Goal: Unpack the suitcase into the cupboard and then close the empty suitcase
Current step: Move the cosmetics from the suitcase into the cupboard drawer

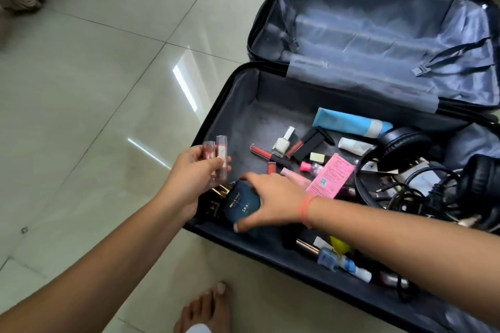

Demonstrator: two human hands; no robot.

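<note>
Suitcase [226,105] lies wide open on the tiled floor [108,76], its near half strewn with cosmetics, cables and black headphones [405,143]. The left hand [186,181] is raised over the near-left corner, its fingers pinching two small clear tubes [219,154]. The right hand [270,197], its arm reaching across from the right, curls thumb and fingers round a dark blue box [242,204] just beside the left hand.

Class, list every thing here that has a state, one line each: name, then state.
suitcase, open flat on the floor, not yet emptied
strap buckle, undone
left hand, holds two clear tubes
right hand, grips the blue box
nail polish bottle, capped, lying down
blue tube, capped, lying down
</note>
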